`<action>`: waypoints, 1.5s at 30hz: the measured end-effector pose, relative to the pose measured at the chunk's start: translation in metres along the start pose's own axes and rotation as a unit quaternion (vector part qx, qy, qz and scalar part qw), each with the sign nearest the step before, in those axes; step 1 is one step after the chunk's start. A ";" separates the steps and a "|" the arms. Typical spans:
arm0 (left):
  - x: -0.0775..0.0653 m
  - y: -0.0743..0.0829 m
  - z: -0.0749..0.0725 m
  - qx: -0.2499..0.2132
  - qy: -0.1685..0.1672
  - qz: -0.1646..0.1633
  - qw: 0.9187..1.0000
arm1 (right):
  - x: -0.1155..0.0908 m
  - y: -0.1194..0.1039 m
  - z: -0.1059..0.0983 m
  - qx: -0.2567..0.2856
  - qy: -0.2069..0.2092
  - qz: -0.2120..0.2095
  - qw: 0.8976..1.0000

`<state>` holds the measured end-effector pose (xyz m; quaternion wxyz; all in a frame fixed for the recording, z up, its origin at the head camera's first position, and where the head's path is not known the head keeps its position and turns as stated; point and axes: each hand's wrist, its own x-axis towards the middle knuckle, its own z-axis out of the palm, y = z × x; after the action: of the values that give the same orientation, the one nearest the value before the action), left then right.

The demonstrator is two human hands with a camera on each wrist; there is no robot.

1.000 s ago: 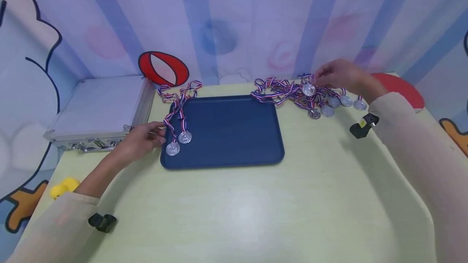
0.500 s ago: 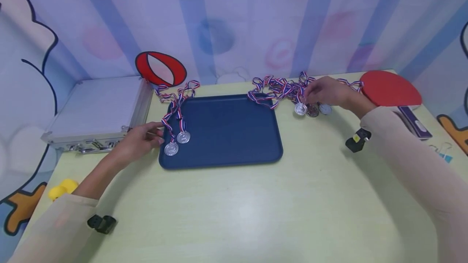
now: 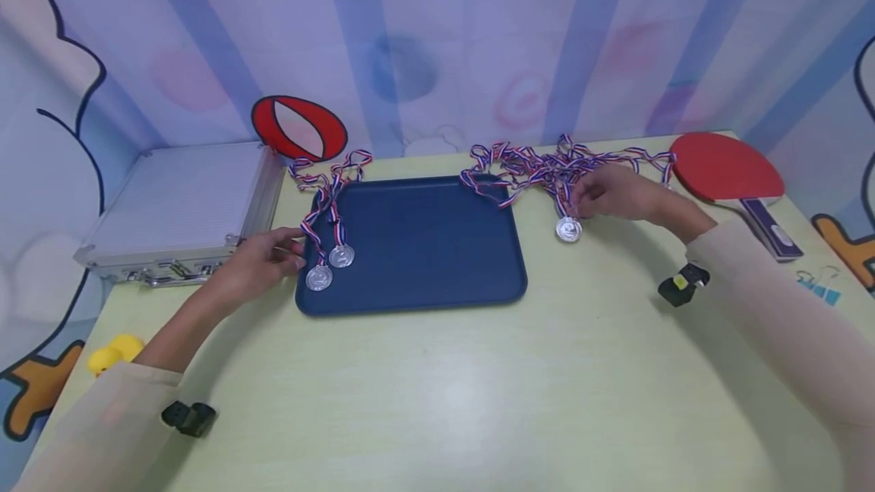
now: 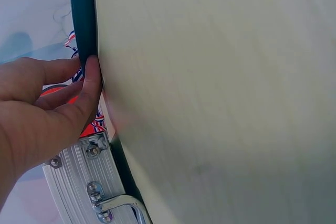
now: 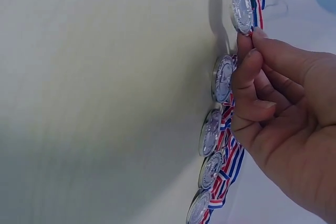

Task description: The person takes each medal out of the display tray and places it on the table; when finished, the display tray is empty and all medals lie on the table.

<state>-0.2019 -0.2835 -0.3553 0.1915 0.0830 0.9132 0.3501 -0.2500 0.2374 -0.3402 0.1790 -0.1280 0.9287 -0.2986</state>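
Observation:
My right hand (image 3: 618, 194) pinches a silver medal (image 3: 569, 229) between thumb and index finger, where its red-white-blue ribbon joins. In the right wrist view, the held medal (image 5: 241, 8) is raised off the table and tilted. Several other silver medals (image 5: 211, 132) lie in a row beneath the hand, which hides them in the head view. My left hand (image 3: 256, 268) holds the left rim of a dark blue tray (image 3: 424, 249), thumb and fingers on either side of it. Two silver medals, one nearer (image 3: 319, 278) and one farther (image 3: 342, 256), lie on the tray's left part.
Tangled ribbons (image 3: 540, 165) lie behind the right hand and overlap the tray's back right corner. Left of the tray stands a silver case (image 3: 184, 203). A yellow toy (image 3: 116, 353) is near my left forearm. On the right are a red table tennis bat (image 3: 726, 167) and blue binder clips (image 3: 820, 288).
My right hand has drawn the pinched medal away from the pile, toward me and slightly left. The bat and clips have come into view from behind the right arm. My left hand stays at the tray.

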 end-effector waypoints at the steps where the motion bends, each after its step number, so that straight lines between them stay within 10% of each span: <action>1: 0.000 0.000 0.000 0.001 0.000 0.000 1.000 | -0.001 0.001 0.001 -0.006 -0.003 -0.005 1.000; 25: 0.004 -0.003 0.000 -0.002 -0.002 -0.003 1.000 | -0.005 -0.013 0.001 -0.109 0.005 -0.024 0.994; 45: 0.002 -0.004 -0.001 0.000 0.001 -0.011 1.000 | -0.013 -0.090 -0.022 -0.132 0.040 -0.062 0.989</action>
<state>-0.2044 -0.2860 -0.3581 0.1947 0.0727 0.9140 0.3485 -0.2350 0.1818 -0.2659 0.1047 -0.1959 0.9565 -0.1892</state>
